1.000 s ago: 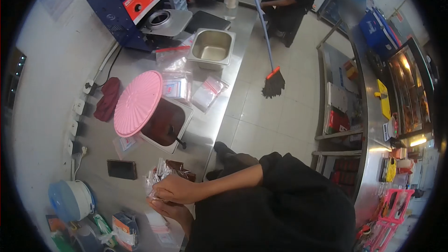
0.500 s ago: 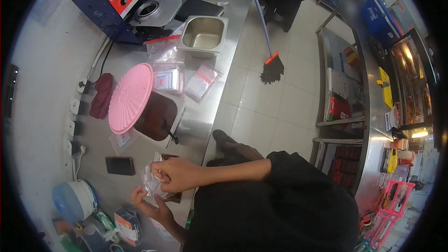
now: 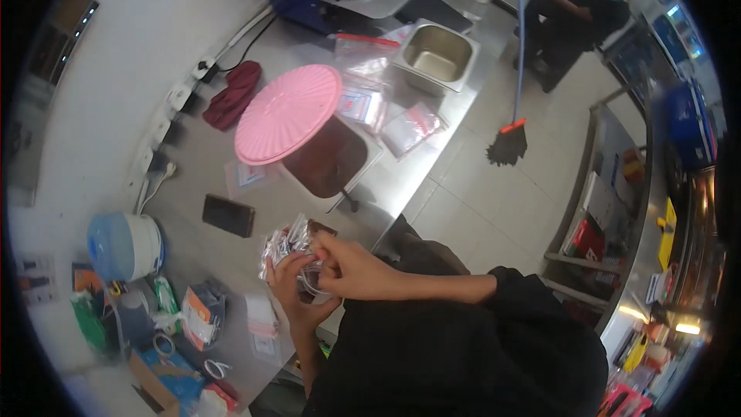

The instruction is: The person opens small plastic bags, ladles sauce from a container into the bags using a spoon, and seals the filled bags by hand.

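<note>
A bunch of clear plastic bags (image 3: 284, 241) is at my hands, above the near part of the steel counter. My left hand (image 3: 297, 291) is curled around the lower side of the bags, its fingers bent on them. My right hand (image 3: 351, 269) is closed in a pinch at their right side, close to the left fingers. Exactly what sits between its fingertips is partly hidden. A brown item (image 3: 324, 226) shows just behind the bags. Farther along, a steel pan (image 3: 369, 161) holds dark reddish contents and a black handle, partly covered by a tilted pink lid (image 3: 289, 112).
A phone (image 3: 228, 216) lies left of the bags. More packs of plastic bags (image 3: 411, 130), a second steel pan (image 3: 455, 81) and a maroon cloth (image 3: 233, 97) are farther back. A mop (image 3: 509, 143) stands on the floor. A seated person (image 3: 579, 23) is beyond.
The view has turned and shifted, so the counter items appear farther right. My left hand has come up from spread fingers to curl on the bags, closer to my right hand.
</note>
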Tool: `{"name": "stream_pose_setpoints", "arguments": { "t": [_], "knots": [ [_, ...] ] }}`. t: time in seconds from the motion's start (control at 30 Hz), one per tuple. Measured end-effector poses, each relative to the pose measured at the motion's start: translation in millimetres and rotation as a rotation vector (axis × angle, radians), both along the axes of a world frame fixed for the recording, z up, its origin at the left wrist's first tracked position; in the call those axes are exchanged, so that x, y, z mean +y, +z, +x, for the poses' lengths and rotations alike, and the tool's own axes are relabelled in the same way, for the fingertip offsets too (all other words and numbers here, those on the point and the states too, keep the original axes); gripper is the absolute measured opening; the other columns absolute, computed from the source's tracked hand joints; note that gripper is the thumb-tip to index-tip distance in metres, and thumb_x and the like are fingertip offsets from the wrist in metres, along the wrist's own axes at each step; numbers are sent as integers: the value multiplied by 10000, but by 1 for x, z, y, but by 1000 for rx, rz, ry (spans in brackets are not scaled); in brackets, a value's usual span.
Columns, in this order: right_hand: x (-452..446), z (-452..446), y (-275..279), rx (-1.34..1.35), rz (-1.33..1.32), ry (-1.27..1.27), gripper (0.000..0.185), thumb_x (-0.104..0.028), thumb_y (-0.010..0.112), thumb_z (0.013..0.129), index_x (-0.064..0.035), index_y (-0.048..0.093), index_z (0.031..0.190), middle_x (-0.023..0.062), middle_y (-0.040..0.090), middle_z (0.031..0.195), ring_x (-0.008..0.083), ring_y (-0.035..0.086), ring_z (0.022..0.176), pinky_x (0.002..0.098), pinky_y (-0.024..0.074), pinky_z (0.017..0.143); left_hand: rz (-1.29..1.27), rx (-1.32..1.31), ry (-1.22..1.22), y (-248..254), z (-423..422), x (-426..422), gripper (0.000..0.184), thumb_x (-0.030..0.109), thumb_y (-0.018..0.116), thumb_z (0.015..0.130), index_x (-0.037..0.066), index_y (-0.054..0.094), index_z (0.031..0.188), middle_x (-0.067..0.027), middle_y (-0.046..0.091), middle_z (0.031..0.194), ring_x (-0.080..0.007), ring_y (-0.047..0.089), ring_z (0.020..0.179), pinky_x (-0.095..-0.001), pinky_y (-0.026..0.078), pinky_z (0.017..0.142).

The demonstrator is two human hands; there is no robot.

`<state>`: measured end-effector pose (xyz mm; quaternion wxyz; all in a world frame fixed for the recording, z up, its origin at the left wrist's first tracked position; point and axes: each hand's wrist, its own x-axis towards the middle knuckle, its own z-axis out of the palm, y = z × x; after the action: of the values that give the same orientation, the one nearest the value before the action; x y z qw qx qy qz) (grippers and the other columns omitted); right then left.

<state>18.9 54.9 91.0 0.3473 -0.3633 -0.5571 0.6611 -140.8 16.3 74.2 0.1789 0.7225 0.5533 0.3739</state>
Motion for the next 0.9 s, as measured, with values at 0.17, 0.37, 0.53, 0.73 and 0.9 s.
{"name": "stream_pose_setpoints", "arguments": {
  "t": [0.17,0.37,0.53,0.73,0.9],
  "knots": [
    [8,34,1,-615,415,-283,396,-288,664,785,-26,408,935,88,544,622,203,548,501,314,425,483,21,-10,149,-3,-7,-1,566,275,747,497,83,573,1000,-65,602,983,-257,549,999,-536,196,1036],
    [45,37,-55,-632,191,-500,403,-217,674,782,-28,436,1046,111,574,696,182,563,532,318,432,483,9,-151,384,-10,-18,-4,656,219,744,569,28,534,1160,-80,572,1023,-270,510,1002,-435,290,970],
    [123,18,-60,-368,194,-630,132,-80,619,809,-2,530,867,106,573,724,174,561,613,305,432,569,-87,-110,477,-22,-27,-10,744,168,759,593,31,470,1265,-106,542,1071,-277,461,1057,-402,326,937],
    [167,31,-57,-435,779,125,101,-54,597,793,-5,532,853,140,582,859,324,572,746,372,452,663,-59,-304,630,-31,-27,-18,717,126,762,593,49,452,1235,-98,528,1106,-282,448,1093,-400,331,953],
    [176,51,-60,-449,886,356,130,-53,594,786,-19,589,911,112,592,864,309,572,831,378,461,718,-57,-395,641,-37,-27,-19,648,155,760,594,57,482,1171,-89,529,1117,-277,436,1111,-399,299,973]
  ]
}}
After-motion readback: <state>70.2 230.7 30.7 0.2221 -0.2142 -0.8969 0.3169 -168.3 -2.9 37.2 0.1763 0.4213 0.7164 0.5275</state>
